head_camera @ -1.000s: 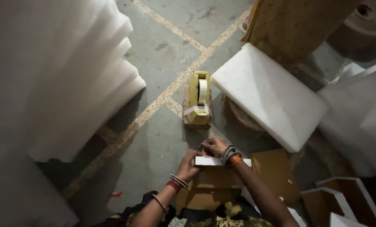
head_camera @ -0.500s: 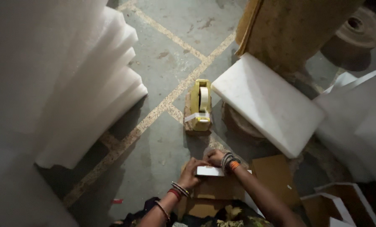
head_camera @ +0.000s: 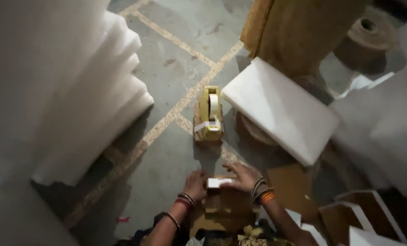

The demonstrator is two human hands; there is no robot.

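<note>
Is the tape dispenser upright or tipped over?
Upright. The yellow tape dispenser stands on its base on the floor, tape roll on edge on top, beyond both hands, which it does not touch.

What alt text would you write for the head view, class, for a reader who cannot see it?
Seen from above, a person's left hand and right hand press a small white strip onto a brown cardboard box on a grey floor. A yellow tape dispenser stands just beyond, between stacked white foam sheets and a white foam slab.
</note>
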